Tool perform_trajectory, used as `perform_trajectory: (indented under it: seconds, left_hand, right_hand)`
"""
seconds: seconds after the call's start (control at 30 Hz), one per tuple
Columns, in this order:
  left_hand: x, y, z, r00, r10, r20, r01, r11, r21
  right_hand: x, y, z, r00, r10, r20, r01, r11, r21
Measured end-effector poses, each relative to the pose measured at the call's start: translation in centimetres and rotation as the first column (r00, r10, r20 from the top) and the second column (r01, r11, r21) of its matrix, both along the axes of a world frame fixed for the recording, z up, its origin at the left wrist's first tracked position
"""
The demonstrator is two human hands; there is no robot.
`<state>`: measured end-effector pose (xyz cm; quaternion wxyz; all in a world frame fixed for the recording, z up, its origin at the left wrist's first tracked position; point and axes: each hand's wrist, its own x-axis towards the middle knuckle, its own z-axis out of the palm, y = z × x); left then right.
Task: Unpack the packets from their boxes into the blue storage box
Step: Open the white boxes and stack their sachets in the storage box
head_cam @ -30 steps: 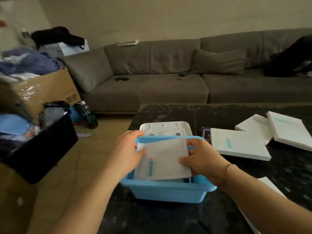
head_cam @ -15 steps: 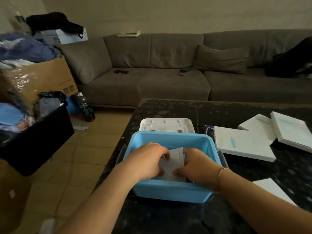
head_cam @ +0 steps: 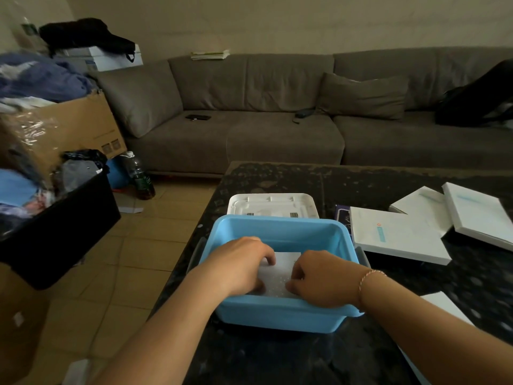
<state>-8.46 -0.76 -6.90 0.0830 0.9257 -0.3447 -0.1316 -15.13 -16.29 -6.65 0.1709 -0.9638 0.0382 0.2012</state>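
Both hands, left hand (head_cam: 244, 262) and right hand (head_cam: 319, 276), curled fingers onto a white packet (head_cam: 280, 282) lying inside the blue storage box (head_cam: 277, 315); lifting fingers carelessly could drag the packet back out.

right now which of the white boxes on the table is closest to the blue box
The white box with the vertical teal stripe, lying flat just right of the blue box. The other two sit farther right, behind it, partly overlapping.

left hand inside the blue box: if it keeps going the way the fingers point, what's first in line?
The left hand points forward and down, its fingers curled onto the white packet lying in the blue storage box. It likely meets that packet at once; beyond it, probably the box floor, though depth is unclear.
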Motion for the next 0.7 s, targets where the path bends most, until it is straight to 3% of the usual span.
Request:
perform_trajectory:
  seconds: [0.2, 0.27, 0.33, 0.4, 0.47, 0.5, 0.57, 0.63, 0.7]
  left_hand:
    - [0.1, 0.0, -0.1, 1.000, 0.000, 0.017, 0.000, 0.999, -0.037]
    - [-0.7, -0.4, 0.1, 0.989, 0.050, 0.137, -0.022, 0.980, -0.199]
    - [-2.4, -1.1, 0.3, 0.946, 0.151, 0.288, 0.011, 0.871, -0.492]
    - [-5.2, -1.9, 0.4, 0.901, 0.202, 0.385, 0.162, 0.666, -0.728]
    - [-9.1, -3.6, -0.6, 0.881, 0.106, 0.460, 0.354, 0.497, -0.792]
    - [-11.1, -4.5, -1.5, 0.868, 0.017, 0.496, 0.431, 0.471, -0.770]
    - [-14.5, -7.0, -3.7, 0.821, -0.174, 0.544, 0.545, 0.525, -0.654]
    - [-16.1, -9.3, -6.2, 0.808, -0.294, 0.511, 0.558, 0.661, -0.502]
    - [-17.7, -11.4, -8.9, 0.782, -0.348, 0.518, 0.573, 0.730, -0.374]
  right_hand:
    - [-0.6, 0.3, -0.1, 1.000, 0.010, 0.011, -0.010, 1.000, -0.004]
    - [-1.2, 0.1, 0.6, 0.997, 0.027, 0.071, -0.023, 0.998, -0.061]
    - [-2.3, -0.9, 2.1, 0.981, 0.005, 0.194, 0.009, 0.997, -0.072]
    - [-3.7, -2.6, 3.7, 0.928, -0.151, 0.340, 0.138, 0.988, 0.064]
    - [-5.7, -4.9, 4.8, 0.822, -0.303, 0.482, 0.224, 0.951, 0.214]
    - [-6.9, -6.0, 5.0, 0.767, -0.374, 0.522, 0.249, 0.923, 0.295]
    - [-9.3, -7.8, 4.7, 0.693, -0.498, 0.522, 0.293, 0.855, 0.427]
    - [-11.7, -9.1, 3.8, 0.649, -0.569, 0.505, 0.336, 0.810, 0.481]
    - [-13.9, -10.2, 2.7, 0.613, -0.608, 0.504, 0.368, 0.784, 0.500]
